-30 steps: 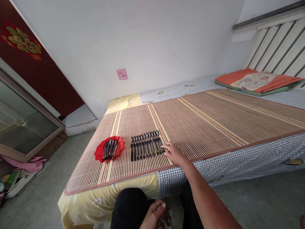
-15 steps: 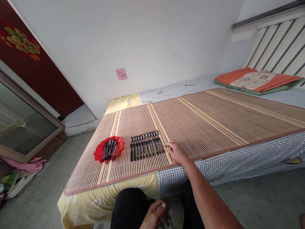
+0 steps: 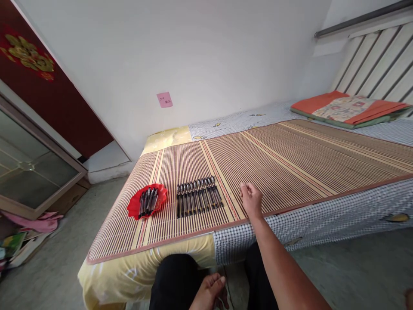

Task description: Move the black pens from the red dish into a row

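A row of several dark pens (image 3: 197, 198) lies side by side on the bamboo mat (image 3: 290, 159) near the bed's front edge. Left of the row sits a red dish (image 3: 133, 206) holding several more dark pens (image 3: 148, 201). My right hand (image 3: 251, 199) hovers over the mat just right of the row, fingers curled in loosely, with nothing visible in them. My left hand (image 3: 209, 293) rests low by my dark-trousered knee (image 3: 176, 280), fingers together; whether they hold anything is unclear.
The mat covers a bed with checked and yellow sheets (image 3: 309, 224). A folded orange and floral cushion (image 3: 348, 108) lies at the far right. A pink note (image 3: 164, 99) is on the wall. A glass-doored cabinet (image 3: 29, 168) and floor clutter stand at left.
My right hand lifted off the end of the pen row and drew back to the right, its fingers curling in. The pens and dish stayed put.
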`<state>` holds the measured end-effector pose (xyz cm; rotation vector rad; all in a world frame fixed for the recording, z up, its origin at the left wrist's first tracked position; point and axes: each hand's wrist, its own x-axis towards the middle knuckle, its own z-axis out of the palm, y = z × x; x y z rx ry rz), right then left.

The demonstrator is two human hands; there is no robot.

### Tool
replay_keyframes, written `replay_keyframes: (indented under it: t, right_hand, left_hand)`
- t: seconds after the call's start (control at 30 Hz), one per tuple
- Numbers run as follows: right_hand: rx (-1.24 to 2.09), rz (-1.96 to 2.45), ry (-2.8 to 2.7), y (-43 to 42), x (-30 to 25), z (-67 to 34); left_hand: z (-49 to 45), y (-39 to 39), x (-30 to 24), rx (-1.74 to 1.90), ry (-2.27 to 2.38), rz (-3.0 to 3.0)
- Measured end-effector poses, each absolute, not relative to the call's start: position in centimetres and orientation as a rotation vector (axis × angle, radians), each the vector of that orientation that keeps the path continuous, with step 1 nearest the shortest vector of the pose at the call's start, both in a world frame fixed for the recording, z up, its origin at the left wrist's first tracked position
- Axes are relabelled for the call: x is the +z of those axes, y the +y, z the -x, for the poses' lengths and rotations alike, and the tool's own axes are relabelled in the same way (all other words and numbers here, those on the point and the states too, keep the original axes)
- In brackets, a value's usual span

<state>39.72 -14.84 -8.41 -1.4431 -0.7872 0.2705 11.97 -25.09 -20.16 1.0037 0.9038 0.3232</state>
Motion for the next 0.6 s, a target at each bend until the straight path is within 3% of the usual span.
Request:
replay_keyframes:
  t: [0.6]
  right_hand:
    - [0.450,1.269,-0.498,-14.2,-9.0,-39.6]
  left_hand:
    - [-12.2,-25.7,-18.3,0.216,0.935,-1.058]
